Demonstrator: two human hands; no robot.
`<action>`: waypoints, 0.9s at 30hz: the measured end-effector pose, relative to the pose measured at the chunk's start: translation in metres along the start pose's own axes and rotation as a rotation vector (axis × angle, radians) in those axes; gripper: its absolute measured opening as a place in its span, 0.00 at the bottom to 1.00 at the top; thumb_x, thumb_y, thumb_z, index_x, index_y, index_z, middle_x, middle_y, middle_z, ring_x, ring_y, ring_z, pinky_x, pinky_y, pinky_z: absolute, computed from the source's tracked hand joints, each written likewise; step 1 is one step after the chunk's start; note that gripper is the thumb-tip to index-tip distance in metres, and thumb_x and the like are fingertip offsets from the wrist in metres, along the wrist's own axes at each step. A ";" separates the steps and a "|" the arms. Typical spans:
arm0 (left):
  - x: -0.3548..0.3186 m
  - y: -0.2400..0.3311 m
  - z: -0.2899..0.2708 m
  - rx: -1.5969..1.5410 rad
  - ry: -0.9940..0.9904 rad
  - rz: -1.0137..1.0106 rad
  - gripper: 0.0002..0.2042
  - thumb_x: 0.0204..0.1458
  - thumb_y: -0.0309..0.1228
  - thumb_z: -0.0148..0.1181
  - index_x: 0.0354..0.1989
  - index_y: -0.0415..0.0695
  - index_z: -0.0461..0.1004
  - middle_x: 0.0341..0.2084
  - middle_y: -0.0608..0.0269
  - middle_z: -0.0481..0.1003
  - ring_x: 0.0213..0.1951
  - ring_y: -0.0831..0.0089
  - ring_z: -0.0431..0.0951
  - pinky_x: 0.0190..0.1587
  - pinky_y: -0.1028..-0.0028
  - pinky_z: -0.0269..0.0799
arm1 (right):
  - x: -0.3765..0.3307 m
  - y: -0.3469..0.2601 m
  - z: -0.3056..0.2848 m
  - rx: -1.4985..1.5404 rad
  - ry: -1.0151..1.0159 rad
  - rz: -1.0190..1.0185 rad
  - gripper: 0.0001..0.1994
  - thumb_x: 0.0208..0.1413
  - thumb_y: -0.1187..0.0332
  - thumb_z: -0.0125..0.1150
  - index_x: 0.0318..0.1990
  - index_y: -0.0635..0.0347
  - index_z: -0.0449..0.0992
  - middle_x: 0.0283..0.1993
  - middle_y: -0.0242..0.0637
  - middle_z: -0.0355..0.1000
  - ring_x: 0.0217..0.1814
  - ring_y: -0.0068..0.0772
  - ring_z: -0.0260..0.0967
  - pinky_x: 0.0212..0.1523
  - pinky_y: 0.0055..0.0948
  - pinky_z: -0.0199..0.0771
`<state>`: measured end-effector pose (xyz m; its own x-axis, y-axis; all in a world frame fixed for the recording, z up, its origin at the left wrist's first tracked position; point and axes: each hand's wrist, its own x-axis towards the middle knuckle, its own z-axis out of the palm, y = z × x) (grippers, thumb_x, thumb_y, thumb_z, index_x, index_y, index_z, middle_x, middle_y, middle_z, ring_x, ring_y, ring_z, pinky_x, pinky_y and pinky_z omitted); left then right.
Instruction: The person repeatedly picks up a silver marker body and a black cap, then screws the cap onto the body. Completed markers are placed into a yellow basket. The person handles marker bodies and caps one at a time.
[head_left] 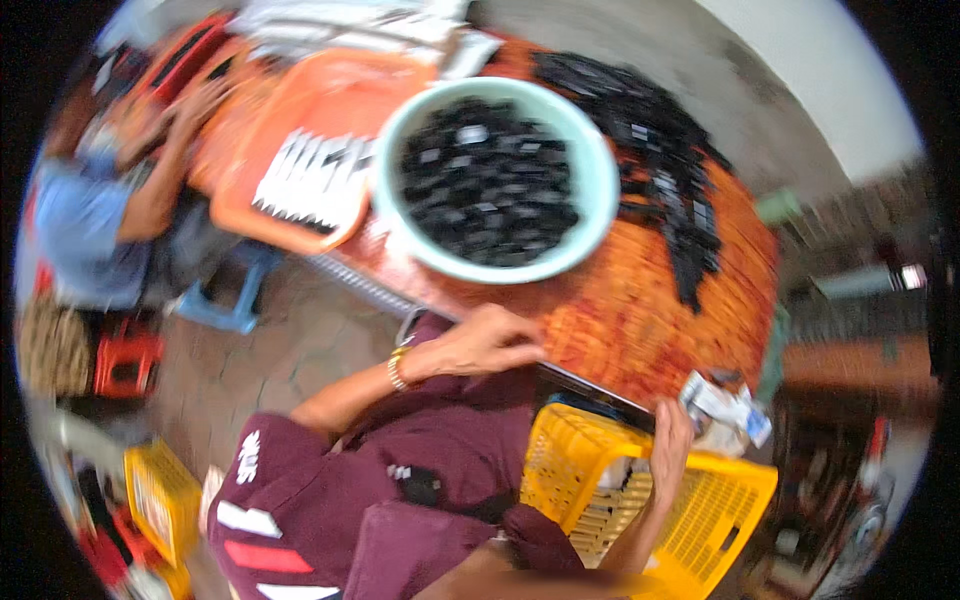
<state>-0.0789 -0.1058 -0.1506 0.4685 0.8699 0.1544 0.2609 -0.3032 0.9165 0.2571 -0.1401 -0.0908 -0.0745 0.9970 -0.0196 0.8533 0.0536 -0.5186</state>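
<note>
My left hand (485, 342) is over the table's near edge, just below a pale green bowl (400, 235). Its fingers are loosely bent and somewhat apart, with nothing seen in them. Small black pieces (490, 180) fill the bowl. At the table's front right edge is my right hand (672, 438), above a yellow perforated basket (735, 500); blur keeps me from telling whether it grips anything. The basket stands below the edge, with pale things partly seen inside. Left of the bowl, an orange tray (270, 170) carries a row of white pieces with black ends (315, 180).
Long black strips (670, 170) lie heaped on the orange-red table (620, 330) to the right. A crumpled plastic bag (722, 408) is at its right edge. On the far left sits a person in a blue shirt (85, 220), near a blue stool (225, 300).
</note>
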 end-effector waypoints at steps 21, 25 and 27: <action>0.025 -0.048 0.051 0.737 0.371 -0.107 0.14 0.46 0.36 0.68 0.16 0.47 0.71 0.14 0.62 0.68 0.16 0.67 0.67 0.21 0.67 0.61 | 0.525 0.046 0.013 -0.177 0.357 -0.173 0.29 0.57 0.46 0.50 0.52 0.66 0.70 0.54 0.53 0.67 0.58 0.57 0.62 0.56 0.47 0.62; 0.031 -0.043 0.044 0.823 0.296 -0.079 0.11 0.48 0.37 0.66 0.36 0.44 0.79 0.30 0.57 0.76 0.30 0.63 0.76 0.35 0.68 0.73 | 0.588 0.041 0.038 -0.144 0.320 -0.110 0.30 0.58 0.45 0.48 0.55 0.64 0.68 0.60 0.50 0.61 0.61 0.57 0.58 0.58 0.52 0.59; 0.037 -0.043 0.040 0.934 0.293 -0.016 0.11 0.43 0.38 0.69 0.23 0.44 0.76 0.28 0.53 0.75 0.31 0.56 0.75 0.35 0.62 0.72 | 0.605 0.053 0.049 -0.193 0.271 -0.017 0.31 0.58 0.44 0.47 0.56 0.64 0.67 0.63 0.48 0.58 0.63 0.56 0.56 0.59 0.55 0.58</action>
<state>-0.0391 -0.0757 -0.1990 0.2640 0.9006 0.3454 0.8878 -0.3668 0.2780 0.2321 0.4628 -0.1724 0.0287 0.9730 0.2289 0.9370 0.0536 -0.3453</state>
